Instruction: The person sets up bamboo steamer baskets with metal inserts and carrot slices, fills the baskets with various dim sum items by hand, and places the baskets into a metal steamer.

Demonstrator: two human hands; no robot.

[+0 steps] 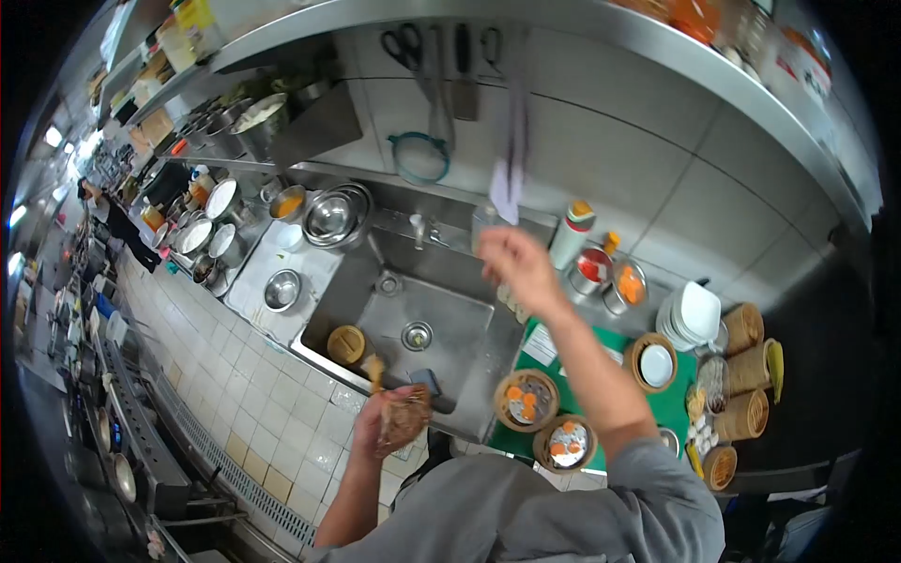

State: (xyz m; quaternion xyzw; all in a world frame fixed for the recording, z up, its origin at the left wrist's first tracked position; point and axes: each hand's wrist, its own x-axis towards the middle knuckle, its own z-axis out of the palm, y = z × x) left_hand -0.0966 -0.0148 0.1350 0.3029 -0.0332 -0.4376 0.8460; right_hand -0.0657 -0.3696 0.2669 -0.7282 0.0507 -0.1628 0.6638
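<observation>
gripping brown bundle (404, 422) in left hand (368, 420), with fingers closed round its near side; at its top, a tan stub (375, 369) pointing up toward the sink (469, 336). cannot tell contents. held out before the body, near the sink's front edge, over tiled floor (235, 394) as seen from above. with right hand (518, 270) up over the sink's right side, fingers curled and blurred; cannot tell if gripping anything. near that hand, a whitish cloth (507, 192) hanging at the wall, and a pale bottle (568, 244). down in the sink, a round tan piece (346, 345) at left and a dark block (425, 380) toward the front. right of sink, on green mat (674, 405), round baskets (499, 403) with orange pieces inside; past the right arm, stacked white dishes (696, 311). left of sink, on the counter, a steel bowl (282, 291), with nested bowls (333, 218) behind. on the wall, scissors (404, 47) and a blue-rimmed strainer (419, 158). far left, a person in dark clothes (122, 225).
</observation>
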